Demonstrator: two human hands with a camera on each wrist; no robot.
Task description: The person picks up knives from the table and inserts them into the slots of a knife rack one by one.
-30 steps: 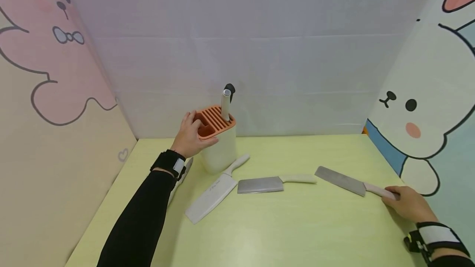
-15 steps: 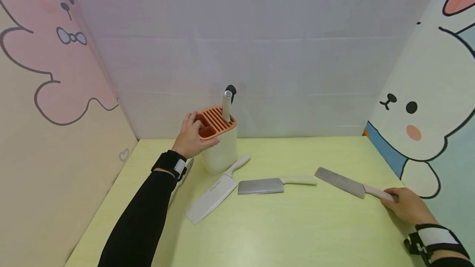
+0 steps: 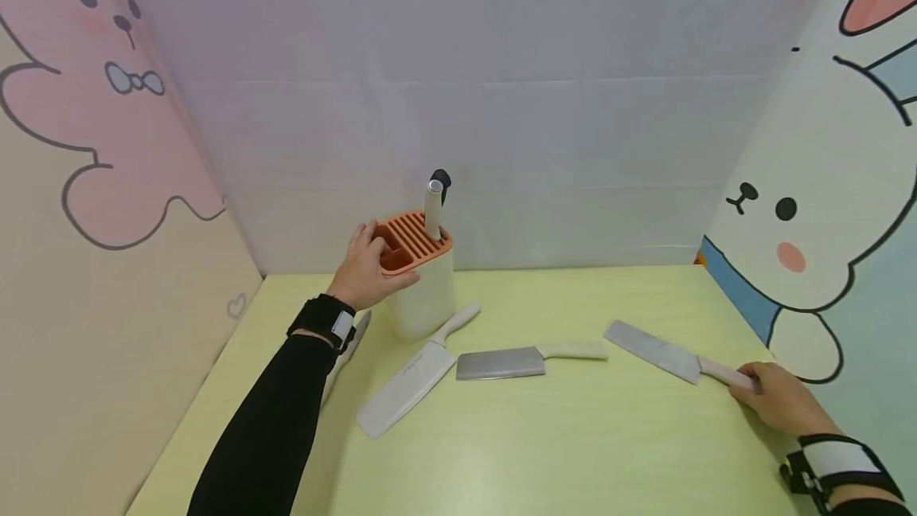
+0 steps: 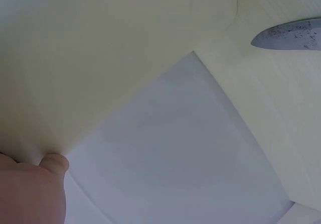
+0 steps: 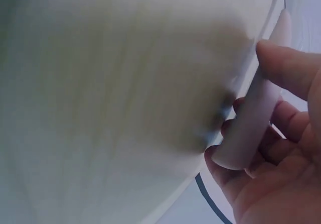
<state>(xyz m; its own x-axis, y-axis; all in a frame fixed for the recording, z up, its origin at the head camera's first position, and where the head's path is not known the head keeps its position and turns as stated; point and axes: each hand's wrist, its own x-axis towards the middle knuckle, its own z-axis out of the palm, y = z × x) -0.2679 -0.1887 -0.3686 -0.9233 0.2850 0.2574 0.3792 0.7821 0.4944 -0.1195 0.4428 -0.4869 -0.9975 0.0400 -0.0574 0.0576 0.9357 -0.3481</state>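
My left hand grips the rim of a cream knife block, fingers over the orange slotted top and thumb along its front. In the left wrist view, part of that hand shows against the block's pale side. On the right, my right hand holds the pinkish handle of a cleaver, whose blade points left, low over or on the table. The right wrist view shows the fingers and thumb around the handle. A white handle and a black handle rise from the block.
A white cleaver lies before the block, its handle beside the base. Right of it lies a shorter cleaver with a cream handle. Another knife is partly hidden by my left forearm. Walls border the yellow table.
The head view shifts slightly. Both hands keep their holds, with no clear movement of the block or the knives.
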